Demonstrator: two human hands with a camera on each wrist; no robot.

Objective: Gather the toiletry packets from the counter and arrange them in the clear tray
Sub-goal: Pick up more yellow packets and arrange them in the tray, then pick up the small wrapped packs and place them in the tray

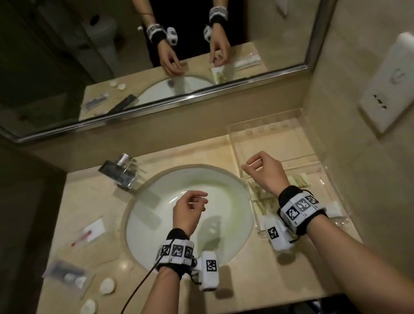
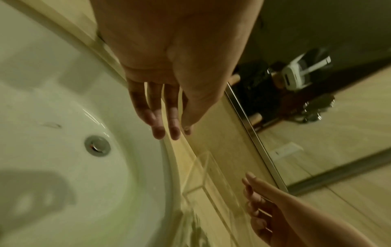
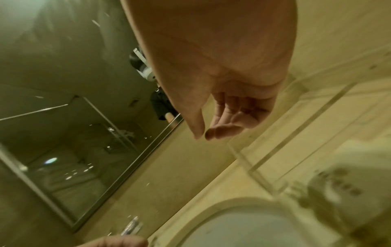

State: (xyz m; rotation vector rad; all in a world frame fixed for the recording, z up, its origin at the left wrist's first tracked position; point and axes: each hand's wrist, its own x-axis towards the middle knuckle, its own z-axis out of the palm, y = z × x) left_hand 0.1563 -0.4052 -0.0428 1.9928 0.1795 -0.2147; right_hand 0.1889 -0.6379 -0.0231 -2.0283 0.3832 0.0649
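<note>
Both hands are empty with loose, gently bent fingers: the left hand hangs over the white sink, and the right hand hangs over the clear tray on the right of the counter. One packet with green leaves lies in the tray. A packet with a red stick, a dark packet and two small white round packs lie on the counter left of the sink.

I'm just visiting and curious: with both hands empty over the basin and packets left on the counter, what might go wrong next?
1. The toothbrush packet lies close to the sink rim; a careless sweep could slide it into the bowl.
2. The cable from the left hand trails toward the two round packets, so it might drag them.
3. The clear tray is hard to see; the right hand could bump its wall.
</note>
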